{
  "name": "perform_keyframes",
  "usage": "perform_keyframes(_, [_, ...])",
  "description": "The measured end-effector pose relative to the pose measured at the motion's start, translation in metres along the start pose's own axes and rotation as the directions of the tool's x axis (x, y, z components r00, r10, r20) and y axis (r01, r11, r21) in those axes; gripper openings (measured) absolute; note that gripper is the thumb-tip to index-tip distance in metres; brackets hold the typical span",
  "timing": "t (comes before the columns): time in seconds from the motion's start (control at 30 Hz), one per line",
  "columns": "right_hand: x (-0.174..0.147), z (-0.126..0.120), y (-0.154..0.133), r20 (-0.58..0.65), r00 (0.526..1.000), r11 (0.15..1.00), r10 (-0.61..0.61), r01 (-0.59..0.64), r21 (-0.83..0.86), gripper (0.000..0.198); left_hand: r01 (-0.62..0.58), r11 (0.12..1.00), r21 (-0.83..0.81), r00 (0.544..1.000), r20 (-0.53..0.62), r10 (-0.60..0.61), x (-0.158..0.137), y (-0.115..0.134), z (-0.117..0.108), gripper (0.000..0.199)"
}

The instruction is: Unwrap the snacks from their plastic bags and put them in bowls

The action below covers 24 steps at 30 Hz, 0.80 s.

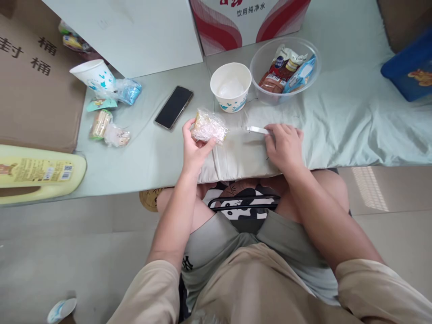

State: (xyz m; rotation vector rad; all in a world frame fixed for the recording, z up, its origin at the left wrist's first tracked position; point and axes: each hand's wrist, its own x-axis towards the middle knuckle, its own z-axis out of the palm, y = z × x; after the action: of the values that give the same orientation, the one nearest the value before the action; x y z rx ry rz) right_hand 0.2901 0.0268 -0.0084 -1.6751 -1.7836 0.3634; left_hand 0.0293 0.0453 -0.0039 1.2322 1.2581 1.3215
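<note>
My left hand (195, 146) grips a bundle in crinkled clear plastic wrap (209, 127), with yellowish edges showing through; what is inside cannot be made out. Over the cloth to the right, my right hand (286, 146) is closed on one end of a slim white object (258, 130), its kind unclear. Just behind the bundle stands a white paper bowl (231, 85) with a blue pattern and something pale inside. To its right, a clear plastic bowl (257, 85) contains several packaged snacks (284, 72). A dark-screened phone (174, 107) lies left of the bundle.
A tilted paper cup (92, 74) and small wrapped packets (101, 123) lie at the left, near a cardboard box (40, 99) and a yellow jug (43, 173). White boxes (249, 27) line the back. A blue container (410, 67) is at the right.
</note>
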Motion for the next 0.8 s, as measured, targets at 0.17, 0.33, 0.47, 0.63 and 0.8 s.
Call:
perform_keyframes(0.17, [-0.01, -0.007, -0.026, 0.213, 0.974, 0.907, -0.076, -0.021, 0.42, 0.043, -0.023, 0.986, 0.164, 1.0, 0.017, 0.02, -0.008, 0.001, 0.009, 0.088])
perform_keyframes(0.33, [-0.016, -0.003, -0.038, 0.261, 0.962, 0.883, -0.086, -0.047, 0.467, 0.05, -0.092, 0.95, 0.298, 0.994, 0.09, 0.068, -0.017, 0.002, 0.016, 0.077])
perform_keyframes(0.47, [-0.012, 0.002, -0.034, 0.224, 0.968, 0.912, -0.116, 0.014, 0.411, 0.046, -0.121, 0.946, 0.302, 0.988, 0.132, 0.084, -0.018, 0.002, 0.018, 0.077])
perform_keyframes(0.63, [-0.01, 0.002, -0.029, 0.233, 0.963, 0.928, -0.136, 0.041, 0.371, 0.043, -0.075, 0.988, 0.138, 0.994, 0.088, 0.063, -0.017, 0.004, 0.021, 0.086])
perform_keyframes(0.8, [-0.008, -0.001, -0.024, 0.232, 0.968, 0.942, -0.091, 0.007, 0.336, 0.039, -0.078, 0.997, -0.027, 0.993, -0.089, 0.075, -0.005, 0.011, 0.007, 0.089])
